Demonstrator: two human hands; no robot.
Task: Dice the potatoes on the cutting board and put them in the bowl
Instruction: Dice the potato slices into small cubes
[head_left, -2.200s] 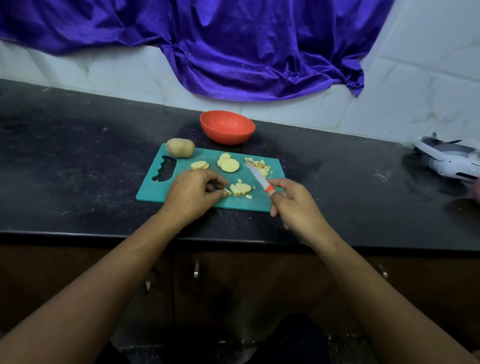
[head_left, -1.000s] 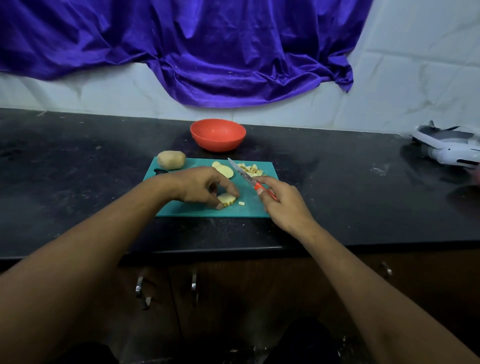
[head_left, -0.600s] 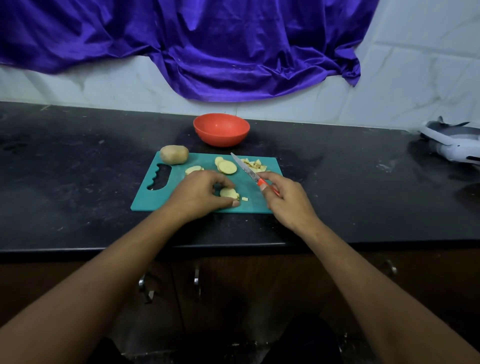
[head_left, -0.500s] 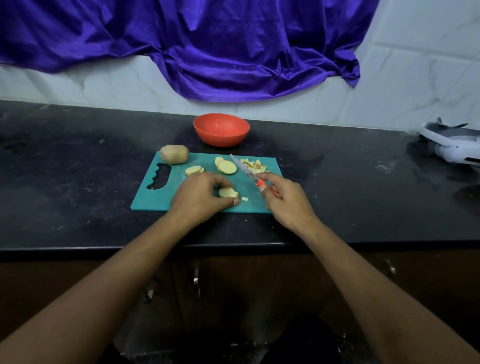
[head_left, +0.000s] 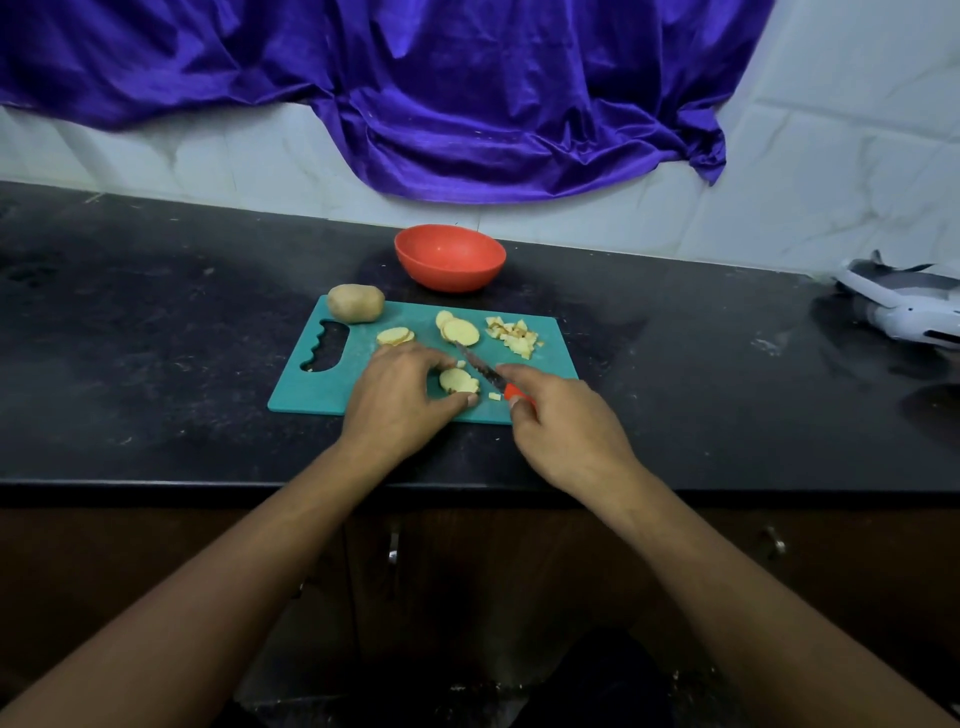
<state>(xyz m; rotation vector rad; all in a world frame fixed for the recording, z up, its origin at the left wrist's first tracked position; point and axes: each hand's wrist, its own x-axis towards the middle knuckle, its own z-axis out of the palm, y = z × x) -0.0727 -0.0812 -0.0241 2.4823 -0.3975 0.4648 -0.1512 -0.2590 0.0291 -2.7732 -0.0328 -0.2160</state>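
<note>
The left hand (head_left: 397, 397) grip pinches a small stack of pale yellow round potato slices (head_left: 458, 381). The stack lies flat near the front of the teal plastic cutting board (head_left: 332, 395). The right hand (head_left: 566, 426) grip holds a small orange-handled knife (head_left: 480, 370). Its blade slants away and to the left, just beside the stack. A whole brown potato (head_left: 356, 303) lies sideways at the board's far left corner.
</note>
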